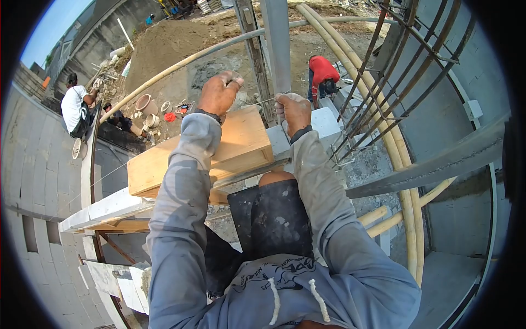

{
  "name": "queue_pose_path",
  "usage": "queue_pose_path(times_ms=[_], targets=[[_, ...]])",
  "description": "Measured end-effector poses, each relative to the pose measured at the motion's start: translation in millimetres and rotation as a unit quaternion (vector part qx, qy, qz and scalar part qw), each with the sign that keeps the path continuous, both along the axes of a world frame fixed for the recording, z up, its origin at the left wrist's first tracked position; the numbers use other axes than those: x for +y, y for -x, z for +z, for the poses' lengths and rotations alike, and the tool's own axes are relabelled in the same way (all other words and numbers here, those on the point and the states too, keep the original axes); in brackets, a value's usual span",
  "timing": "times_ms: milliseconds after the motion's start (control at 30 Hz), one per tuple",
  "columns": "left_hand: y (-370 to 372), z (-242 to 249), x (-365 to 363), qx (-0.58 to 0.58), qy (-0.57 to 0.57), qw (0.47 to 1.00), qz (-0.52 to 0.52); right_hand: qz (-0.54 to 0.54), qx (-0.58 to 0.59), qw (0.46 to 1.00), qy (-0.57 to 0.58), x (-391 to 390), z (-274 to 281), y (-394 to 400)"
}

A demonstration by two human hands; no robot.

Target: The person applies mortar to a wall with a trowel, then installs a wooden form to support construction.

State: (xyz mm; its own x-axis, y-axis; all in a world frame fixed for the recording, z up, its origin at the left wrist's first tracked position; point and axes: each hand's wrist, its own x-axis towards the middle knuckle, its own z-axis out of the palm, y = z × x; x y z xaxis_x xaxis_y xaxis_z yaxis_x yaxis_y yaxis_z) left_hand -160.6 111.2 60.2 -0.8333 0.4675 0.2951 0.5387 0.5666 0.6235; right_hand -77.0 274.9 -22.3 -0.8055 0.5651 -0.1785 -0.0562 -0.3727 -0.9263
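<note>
My right hand (294,111) is closed in a pinch beside the grey metal post (276,46). A thin string or wire (265,101) runs out from its fingers toward the left. My left hand (219,93) is raised above a wooden box-like form (241,134), its fingers curled together. Whatever it may hold is too small to make out. The wooden form lies along the top of the wall. White blocks (324,126) sit in line with it, below my right hand.
Steel rebar (408,60) and bamboo poles (397,148) stand close on the right. A grey beam (433,167) crosses there. Below, a person in red (323,71) bends over; a person in white (74,107) sits at left. Buckets (147,104) lie near a sand pile (167,46).
</note>
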Motion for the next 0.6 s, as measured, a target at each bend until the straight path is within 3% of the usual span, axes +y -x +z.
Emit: queue_pose_path(times_ms=[67,133,233,467,567,600], targets=[[5,-8,-1,-0.005,-0.026,1.000,-0.002,0.002,0.008,1.000,-0.026,4,-3,0],[10,-14,-3,0.064,0.028,0.998,0.008,0.020,0.011,0.998,-0.055,6,-5,1],[9,-15,-10,0.031,0.035,0.999,0.022,0.009,-0.001,0.994,-0.107,8,-7,3],[1,-16,-12,0.051,0.062,0.996,0.030,0.011,-0.003,0.997,-0.082,7,-3,2],[-5,-7,-14,0.039,0.061,0.997,-0.018,0.016,-0.007,0.994,-0.112,11,-13,8],[-11,-2,-13,0.041,0.075,0.996,-0.011,-0.003,-0.017,0.983,-0.185,12,-14,10]])
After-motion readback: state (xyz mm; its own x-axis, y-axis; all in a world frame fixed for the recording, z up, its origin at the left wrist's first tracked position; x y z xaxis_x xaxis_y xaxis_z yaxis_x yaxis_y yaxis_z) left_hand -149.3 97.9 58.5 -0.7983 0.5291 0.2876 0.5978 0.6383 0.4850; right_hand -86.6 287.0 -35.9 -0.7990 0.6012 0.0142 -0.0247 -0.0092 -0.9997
